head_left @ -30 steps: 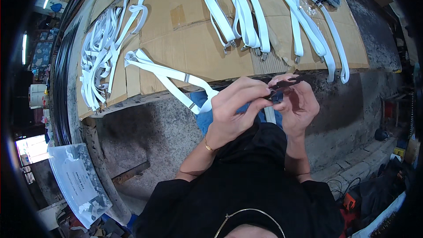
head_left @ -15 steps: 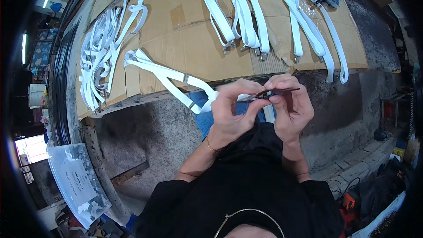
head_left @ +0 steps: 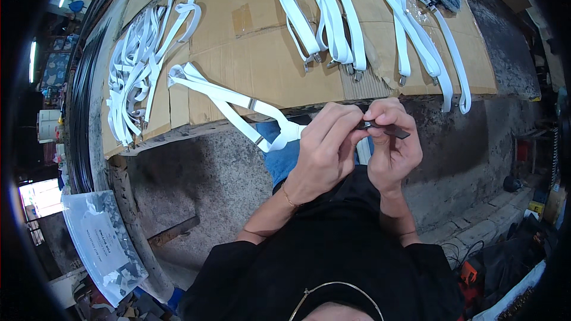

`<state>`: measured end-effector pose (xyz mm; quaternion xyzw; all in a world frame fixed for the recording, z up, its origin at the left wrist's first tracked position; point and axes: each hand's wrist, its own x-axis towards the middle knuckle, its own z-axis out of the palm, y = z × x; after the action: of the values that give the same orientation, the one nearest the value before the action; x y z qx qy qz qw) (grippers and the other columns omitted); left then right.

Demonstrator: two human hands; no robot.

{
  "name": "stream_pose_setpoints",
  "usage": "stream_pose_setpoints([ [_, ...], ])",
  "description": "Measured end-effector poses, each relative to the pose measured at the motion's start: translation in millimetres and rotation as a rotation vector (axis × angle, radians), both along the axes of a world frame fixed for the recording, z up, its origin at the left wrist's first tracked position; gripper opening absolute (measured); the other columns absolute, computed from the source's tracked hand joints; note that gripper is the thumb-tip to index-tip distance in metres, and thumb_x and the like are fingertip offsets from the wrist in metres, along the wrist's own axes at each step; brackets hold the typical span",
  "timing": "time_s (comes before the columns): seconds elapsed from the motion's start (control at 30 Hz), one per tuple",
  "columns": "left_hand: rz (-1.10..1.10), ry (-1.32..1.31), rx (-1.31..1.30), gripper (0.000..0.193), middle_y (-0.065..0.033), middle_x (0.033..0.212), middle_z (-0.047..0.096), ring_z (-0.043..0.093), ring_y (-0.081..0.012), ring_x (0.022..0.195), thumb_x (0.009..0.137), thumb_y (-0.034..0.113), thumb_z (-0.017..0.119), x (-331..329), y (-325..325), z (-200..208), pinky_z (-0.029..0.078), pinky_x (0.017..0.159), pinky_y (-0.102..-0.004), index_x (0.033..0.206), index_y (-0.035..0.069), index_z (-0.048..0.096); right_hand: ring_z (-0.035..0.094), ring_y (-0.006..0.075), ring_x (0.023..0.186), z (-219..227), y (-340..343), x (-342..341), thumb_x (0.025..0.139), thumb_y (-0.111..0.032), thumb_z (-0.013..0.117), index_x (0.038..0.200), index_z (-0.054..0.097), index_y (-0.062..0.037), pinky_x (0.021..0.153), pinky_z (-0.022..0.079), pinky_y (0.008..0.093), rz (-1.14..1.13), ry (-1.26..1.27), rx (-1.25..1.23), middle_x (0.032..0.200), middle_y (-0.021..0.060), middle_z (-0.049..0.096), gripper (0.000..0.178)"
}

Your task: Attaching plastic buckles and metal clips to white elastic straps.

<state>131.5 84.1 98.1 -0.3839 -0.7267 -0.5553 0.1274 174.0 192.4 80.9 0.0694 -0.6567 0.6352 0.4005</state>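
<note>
Two hands close together, left hand (head_left: 327,148) and right hand (head_left: 395,148), pinch a thin, dark, flat strip (head_left: 397,132) between them, seemingly adjusting it; the next move likely calls for steady fingertips. White elastic suspenders (head_left: 290,133) reach from the left hand onto flat brown cardboard (head_left: 238,59)

Your shirt (head_left: 333,244) is plain black, your jeans (head_left: 279,163) blue. The straps (head_left: 289,133) near the centre are white, the small piece (head_left: 395,131) right of centre dark brown, the cardboard (head_left: 238,62) across the upper middle tan, the floor (head_left: 229,172) mottled grey.
</note>
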Motion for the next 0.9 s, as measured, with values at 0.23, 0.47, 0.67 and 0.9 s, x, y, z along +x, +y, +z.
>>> stream_pose_setpoints([
  [0.23,0.027,0.166,0.069,0.027,-0.0158,0.082,0.056,0.057,-0.0310,0.071,0.064,-0.006,0.067,-5.0,2.3,-6.9,0.046,0.059,-0.0357,0.089,-0.008,0.056,0.052,0.0169,0.080,-0.5,-2.0,-5.2,0.083,0.006,0.053,0.093,0.049,0.0004,0.071,0.043,0.0246,0.074,0.029,-0.052,0.086,0.0120,0.057,0.013],
  [0.47,-0.087,-0.302,0.028,0.022,-0.0136,0.083,0.056,0.058,-0.0257,0.074,0.074,-0.003,0.064,-2.1,-1.7,-5.9,0.047,0.064,-0.0321,0.095,-0.006,0.055,0.055,0.0157,0.081,-12.2,7.4,-9.3,0.081,0.005,0.058,0.093,0.053,0.0018,0.072,0.044,0.0238,0.137,-0.010,-0.150,0.088,0.0114,0.057,0.013],
  [0.67,-0.518,-0.882,0.103,0.019,-0.0095,0.093,0.051,0.050,-0.0152,0.085,0.083,0.001,0.059,-15.1,-6.9,-10.0,0.041,0.078,-0.0262,0.101,-0.004,0.055,0.052,0.0179,0.084,-25.6,28.5,-11.5,0.079,-0.003,0.066,0.089,0.057,-0.0010,0.075,0.043,0.0282,0.334,0.056,-0.211,0.086,0.0095,0.061,0.013],
  [0.9,-0.428,-0.819,0.207,0.018,-0.0074,0.098,0.054,0.052,-0.0148,0.092,0.080,-0.002,0.061,-9.5,-3.8,-10.8,0.041,0.082,-0.0262,0.098,-0.005,0.058,0.052,0.0185,0.085,-19.7,23.9,-9.7,0.077,-0.010,0.069,0.089,0.058,-0.0029,0.077,0.043,0.0315,0.372,0.020,-0.261,0.086,0.0085,0.063,0.017],
])
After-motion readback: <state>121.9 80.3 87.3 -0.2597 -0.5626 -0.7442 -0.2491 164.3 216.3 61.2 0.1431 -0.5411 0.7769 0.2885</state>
